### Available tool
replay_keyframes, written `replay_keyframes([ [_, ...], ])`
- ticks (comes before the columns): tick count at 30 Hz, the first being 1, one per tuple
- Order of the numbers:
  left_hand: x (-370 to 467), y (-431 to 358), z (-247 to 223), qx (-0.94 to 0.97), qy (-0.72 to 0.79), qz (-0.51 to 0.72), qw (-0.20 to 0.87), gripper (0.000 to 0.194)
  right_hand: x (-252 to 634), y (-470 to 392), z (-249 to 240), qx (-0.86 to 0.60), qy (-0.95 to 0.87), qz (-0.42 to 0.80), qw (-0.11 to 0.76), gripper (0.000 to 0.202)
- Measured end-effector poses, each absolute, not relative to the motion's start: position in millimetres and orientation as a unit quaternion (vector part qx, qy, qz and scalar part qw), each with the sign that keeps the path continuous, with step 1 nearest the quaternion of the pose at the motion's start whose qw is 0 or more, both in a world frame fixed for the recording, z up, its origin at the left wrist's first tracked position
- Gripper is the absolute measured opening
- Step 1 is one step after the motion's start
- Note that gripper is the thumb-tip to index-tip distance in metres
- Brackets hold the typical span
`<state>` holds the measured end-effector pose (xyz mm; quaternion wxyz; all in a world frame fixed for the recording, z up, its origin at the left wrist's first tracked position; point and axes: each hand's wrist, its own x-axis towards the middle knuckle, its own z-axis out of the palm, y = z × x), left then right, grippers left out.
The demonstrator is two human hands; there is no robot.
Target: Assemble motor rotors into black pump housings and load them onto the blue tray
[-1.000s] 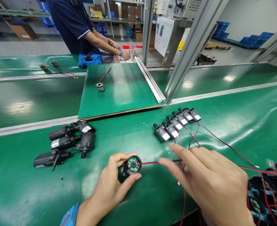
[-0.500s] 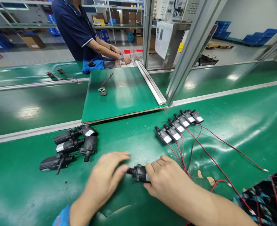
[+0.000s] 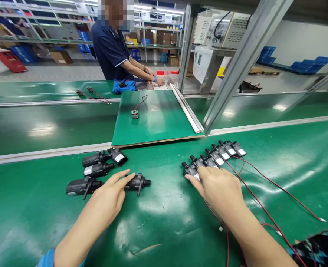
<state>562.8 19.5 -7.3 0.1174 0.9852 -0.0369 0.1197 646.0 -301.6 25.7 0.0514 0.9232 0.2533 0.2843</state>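
Note:
My left hand (image 3: 111, 194) has its fingers closed over the body of a black water pump (image 3: 140, 182), whose spout points right. Part of that pump is hidden under the fingers. Beside it lie several more black pumps (image 3: 97, 169), some with white labels showing. On the right, my right hand (image 3: 221, 185) closes its thumb and fingers around a labelled pump (image 3: 190, 169) at the near left end of a slanted row. The other pumps in that row (image 3: 222, 152) lie side by side, white labels up, and red wires (image 3: 253, 193) trail from them.
A raised green board (image 3: 155, 122) across the bench carries a small motor part (image 3: 135, 114) with a red lead. Metal posts (image 3: 236, 74) rise behind the row of pumps. Beyond the board stands a co-worker (image 3: 111, 55). A dark container (image 3: 320, 246) with wires sits at lower right.
My right hand has moved up and right with the pump from the middle to the row. My left hand has gone left and taken hold of another pump, which now points right.

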Motion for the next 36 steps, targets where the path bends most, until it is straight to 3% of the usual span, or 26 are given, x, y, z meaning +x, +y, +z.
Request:
replay_keyframes([
  [6,565,11,-6,0.986,-0.033,0.122,0.108,0.041,646,-272,44,0.884,0.373,0.280,-0.025,0.041],
  [9,569,-1,-1,0.983,-0.028,0.070,0.168,0.030,683,-235,66,0.867,0.438,0.237,-0.030,0.031],
  [12,568,-10,3,0.964,-0.046,0.058,0.256,0.031,741,-183,81,0.858,0.470,0.205,-0.043,0.026],
  [17,564,-19,8,0.908,0.012,0.110,0.403,0.042,824,-95,77,0.873,0.441,0.200,-0.057,0.043],
  [23,567,-24,3,0.886,0.019,0.146,0.440,0.044,869,-39,56,0.901,0.394,0.178,-0.040,0.052],
  [31,569,-26,2,0.875,0.025,0.129,0.465,0.041,860,-39,62,0.925,0.334,0.177,-0.032,0.037],
  [36,569,-31,-7,0.867,0.023,0.136,0.479,0.049,789,-120,84,0.905,0.371,0.209,-0.013,0.036],
])
